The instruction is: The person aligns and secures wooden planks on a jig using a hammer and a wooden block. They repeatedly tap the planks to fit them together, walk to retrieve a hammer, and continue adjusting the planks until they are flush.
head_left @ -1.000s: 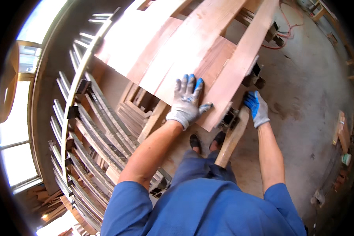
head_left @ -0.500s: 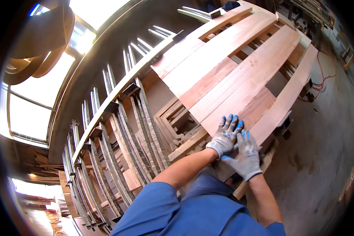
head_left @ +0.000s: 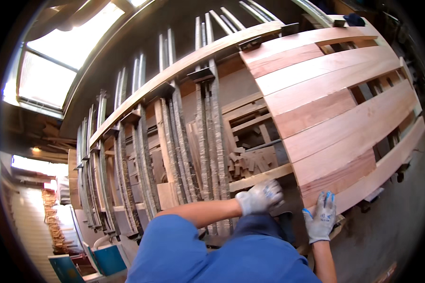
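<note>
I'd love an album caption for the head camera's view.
Gloved right hand at the edge of wooden boards, gloved left hand apart from them, metal bars alongside.

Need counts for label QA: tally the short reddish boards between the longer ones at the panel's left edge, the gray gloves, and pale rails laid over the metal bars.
Short reddish boards: 3
Gray gloves: 2
Pale rail over the metal bars: 1
Total: 6
</note>
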Tool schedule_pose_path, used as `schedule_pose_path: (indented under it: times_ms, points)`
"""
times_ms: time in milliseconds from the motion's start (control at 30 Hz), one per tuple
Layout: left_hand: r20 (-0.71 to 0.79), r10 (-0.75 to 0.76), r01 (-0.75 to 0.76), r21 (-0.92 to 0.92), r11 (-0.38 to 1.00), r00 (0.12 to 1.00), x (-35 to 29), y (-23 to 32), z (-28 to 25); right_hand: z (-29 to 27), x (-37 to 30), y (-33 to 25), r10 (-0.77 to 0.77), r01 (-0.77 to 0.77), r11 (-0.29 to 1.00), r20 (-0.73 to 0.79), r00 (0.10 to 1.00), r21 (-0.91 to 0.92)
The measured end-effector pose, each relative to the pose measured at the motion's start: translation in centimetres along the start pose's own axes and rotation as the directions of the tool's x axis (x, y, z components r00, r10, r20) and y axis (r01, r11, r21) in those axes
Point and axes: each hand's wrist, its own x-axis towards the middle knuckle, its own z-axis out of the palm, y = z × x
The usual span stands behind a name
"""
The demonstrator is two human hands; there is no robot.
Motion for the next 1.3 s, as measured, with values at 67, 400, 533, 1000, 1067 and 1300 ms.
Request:
schedule_pose_path:
  times_ms: [67, 400, 533, 1000, 1067, 1300]
  points:
    - [0.165, -0.029, 0.013, 0.096, 0.995, 0.986, -5.8, 0.7, -1.8, 0.0, 0.2, -0.3, -0.013, 0.012, 1.000, -0.012, 1.000, -0.021]
    - [0.728, -0.395, 0.087, 0.423, 0.902, 0.560, -18.4, -1.4, -1.2, -0.2, 1.1, -0.4, 0.018, -0.018, 1.000, 0.044, 0.999, 0.002]
    - [0.810, -0.401, 0.083, 0.407, 0.910, 0.427, -19.1, -1.9, -1.9, -0.1, 1.2, -0.3, 0.010, -0.010, 1.000, 0.052, 0.999, 0.005]
    - [-0.244, -0.871, 0.712, -0.504, 0.489, 0.425, 10.6, -29.8, -9.5, 0.1, 1.0, 0.0, -0.033, 0.033, 0.999, -0.017, 0.999, 0.010]
    - [-0.227, -0.917, 0.750, -0.526, 0.400, 0.329, 14.2, -36.3, -11.5, -0.1, 1.1, -0.2, -0.067, 0.067, 0.998, -0.027, 0.997, 0.009]
    - [-0.264, -0.964, 0.853, -0.510, 0.107, -0.038, 23.5, -32.6, -13.6, -0.2, 1.2, -0.2, -0.018, 0.018, 1.000, -0.015, 1.000, 0.001]
